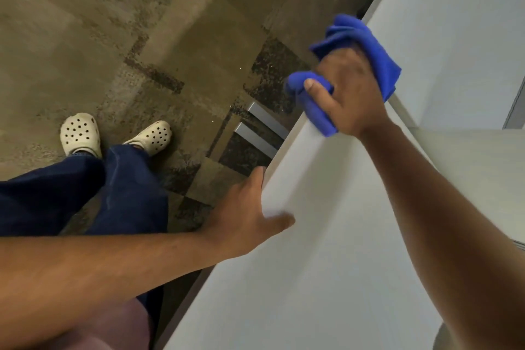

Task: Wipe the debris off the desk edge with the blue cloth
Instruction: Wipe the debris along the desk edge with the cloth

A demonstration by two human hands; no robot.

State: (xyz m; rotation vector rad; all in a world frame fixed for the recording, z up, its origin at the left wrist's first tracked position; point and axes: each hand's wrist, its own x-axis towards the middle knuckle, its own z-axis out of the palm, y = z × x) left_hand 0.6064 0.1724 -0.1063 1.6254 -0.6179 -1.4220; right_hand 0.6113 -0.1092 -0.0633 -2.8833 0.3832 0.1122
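Right hand (348, 88) clenches blue cloth (377, 65) at table (326, 250) edge; edge runs lengthwise back toward left hand (250, 213), released, braced flat, nearer body.

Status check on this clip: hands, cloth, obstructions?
Right hand gripping bunched blue cloth at desk edge. Left hand open, cupped against edge nearer the body. No debris discernible; nothing in the way.

My blue cloth (377, 65) is pressing against the white surface (326, 250) at its edge, bunched under my right hand (348, 91). My left hand (247, 216) is resting on the same edge, nearer me.
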